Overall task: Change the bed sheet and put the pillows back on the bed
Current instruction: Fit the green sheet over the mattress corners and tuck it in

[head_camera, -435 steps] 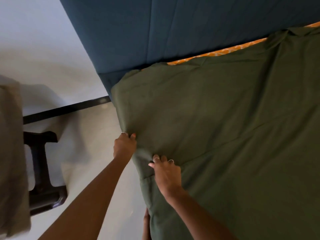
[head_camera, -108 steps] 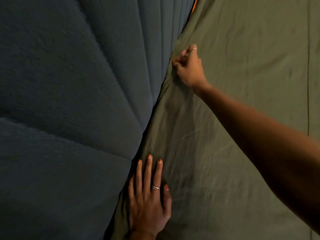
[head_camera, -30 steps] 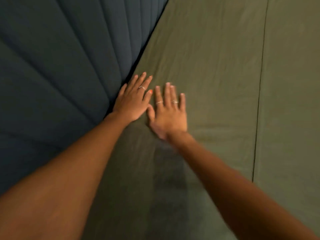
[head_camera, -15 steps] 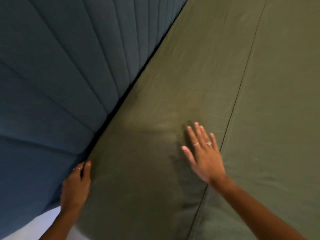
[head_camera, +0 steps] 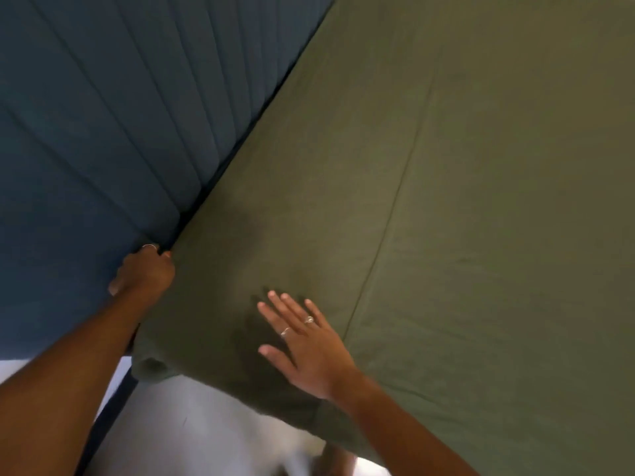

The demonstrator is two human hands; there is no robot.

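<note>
Green sheet (head_camera: 446, 201) spread flat over the bed, edge meeting the blue headboard (head_camera: 103, 115). Left hand (head_camera: 144, 273) curled at that seam, fingers tucked into the gap; whether gripping sheet, cannot tell. Right hand (head_camera: 305, 348) flat, fingers straight, on sheet near corner.

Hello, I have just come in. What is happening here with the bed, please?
A person is fitting a green bed sheet over the mattress. The left hand is at the corner next to the blue padded headboard, with its fingertips pushed into the gap where the sheet meets the headboard. The right hand is open, fingers straight, just over or on the sheet near the bed's edge. The sheet looks mostly smooth, with a seam running across it. No pillows are in view.
</note>
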